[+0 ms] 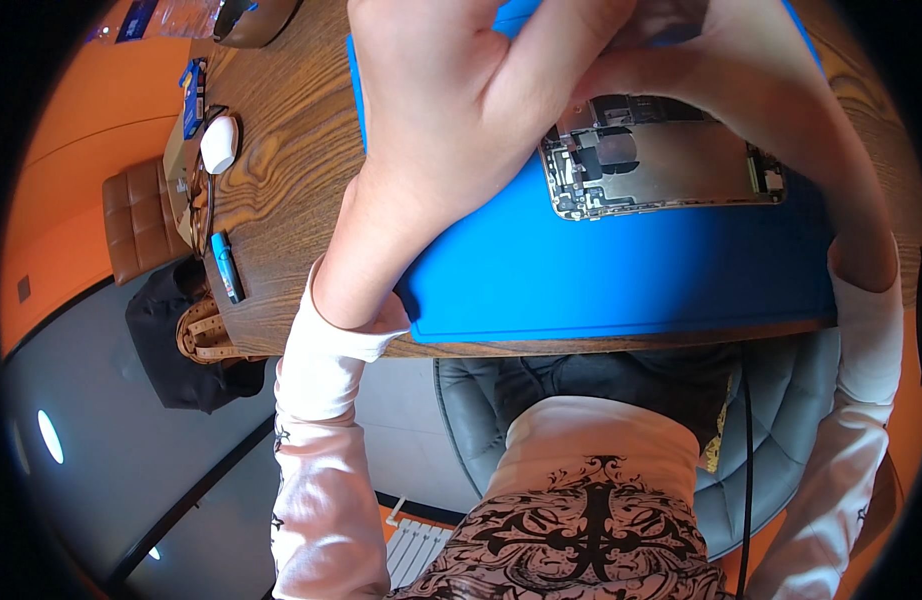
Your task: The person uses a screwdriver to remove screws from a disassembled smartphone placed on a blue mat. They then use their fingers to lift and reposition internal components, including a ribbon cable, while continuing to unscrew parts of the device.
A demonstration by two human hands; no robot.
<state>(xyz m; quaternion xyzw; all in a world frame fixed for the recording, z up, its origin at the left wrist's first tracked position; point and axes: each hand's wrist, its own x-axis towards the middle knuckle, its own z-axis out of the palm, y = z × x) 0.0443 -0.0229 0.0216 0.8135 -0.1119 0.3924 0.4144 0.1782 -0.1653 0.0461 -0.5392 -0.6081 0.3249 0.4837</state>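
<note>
An opened smartphone (682, 169) lies on a blue work mat (581, 277), its inner frame and small circuit parts exposed. A dark flap (617, 150) sits on the phone's left part. My left hand (461, 97) is raised above the mat, left of the phone, and covers part of it. My right hand (738, 82) reaches over the phone's far side from the right. Both hands come together at the top of the picture. Their fingertips are cut off or hidden there, so whatever they may hold cannot be seen.
On the wooden table (281, 187) to the left are a blue marker (226, 266), a white mouse-like object (219, 145), a cable and a small blue box (193, 97). A plastic bottle (183, 19) lies at the far left corner. A grey padded chair (783, 450) is beneath me.
</note>
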